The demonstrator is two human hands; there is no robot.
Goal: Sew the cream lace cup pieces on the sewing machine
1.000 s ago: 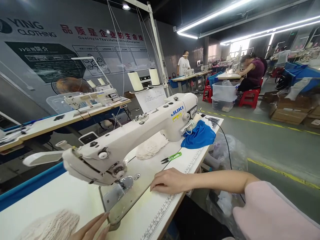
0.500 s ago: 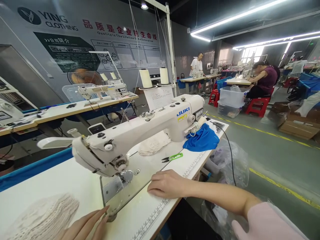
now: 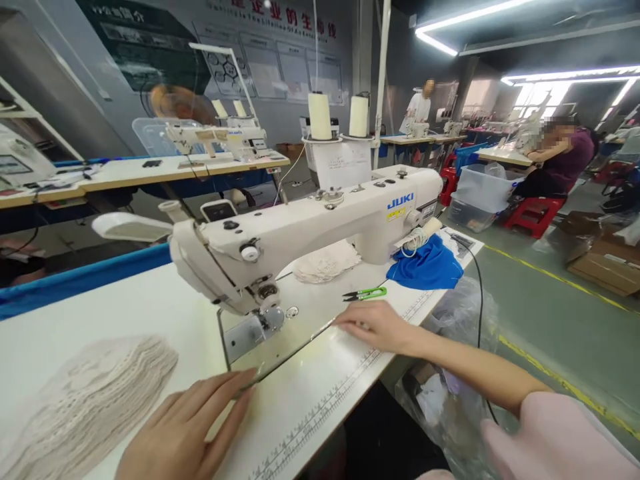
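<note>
My left hand (image 3: 187, 423) lies at the front left corner of the sewing machine's bed plate (image 3: 300, 327), fingers stretched out and thumb a little apart. My right hand (image 3: 377, 325) rests at the plate's front edge further right, fingers loosely extended with a gap above the thumb. No held thing shows in either hand. A white JUKI sewing machine (image 3: 320, 223) stands behind both hands. Green-handled thread snips (image 3: 367, 293) lie just beyond my right hand. To the left is a stack of cream eyelet fabric pieces (image 3: 110, 387); a smaller cream pile (image 3: 327, 263) sits under the machine arm.
Blue cloth (image 3: 425, 263) and a coil of cord (image 3: 417, 240) lie by the machine's right end. Two thread cones (image 3: 320, 117) stand behind it. A black cable (image 3: 480, 300) hangs off the table's right side. Other people sit or stand at machines further back.
The view has shifted, so the machine appears further right and higher. More of my left hand shows, still at the plate corner. My right hand's fingers reach out further along the plate edge.
</note>
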